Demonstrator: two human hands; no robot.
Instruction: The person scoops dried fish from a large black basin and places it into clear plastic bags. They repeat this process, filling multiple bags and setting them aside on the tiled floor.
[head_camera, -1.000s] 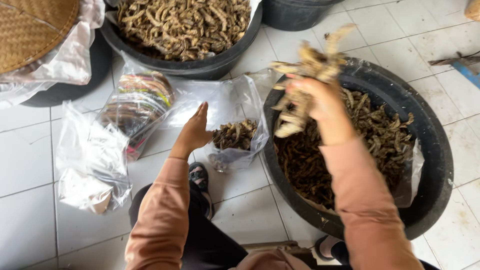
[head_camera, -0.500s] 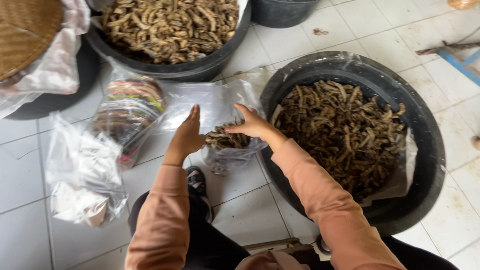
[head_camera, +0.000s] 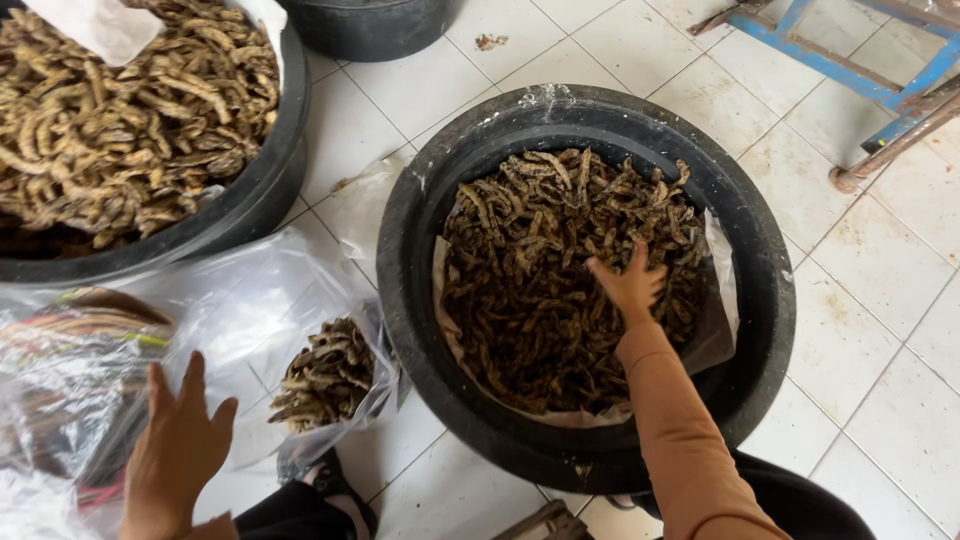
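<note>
Viewpoint: looking straight down from a head camera at a white tiled floor (head_camera: 880, 270), with the person's own two arms reaching forward.

Right hand: the right hand (head_camera: 628, 285) is stretched into the big black tub (head_camera: 770, 300), fingers spread and pressed down among the dried fish; I cannot tell whether it has closed on any of them. The arm wears a peach-coloured sleeve (head_camera: 680, 430).

Dried fish: the dried fish (head_camera: 530, 290) are small, brown and curled, and fill the middle of the tub on a thin plastic liner (head_camera: 715, 330) whose edges show round the heap.

Left hand: the left hand (head_camera: 178, 450) is open, palm down, fingers spread, resting on the clear plastic bag (head_camera: 270, 310) at the lower left.

Bag: it lies flat on the floor just left of the tub, touching its wall, with a small pile of fish (head_camera: 325, 375) inside at its right end.

Other bags: crumpled clear bags (head_camera: 60, 390) lie at the far left, beside the left hand.

Second tub: another black tub (head_camera: 255, 200) heaped with paler dried fish sits at the upper left.

Top edge: a third dark tub (head_camera: 370, 25) is partly in view.

Upper right: a blue frame (head_camera: 850, 60) stands on the tiles.
</note>
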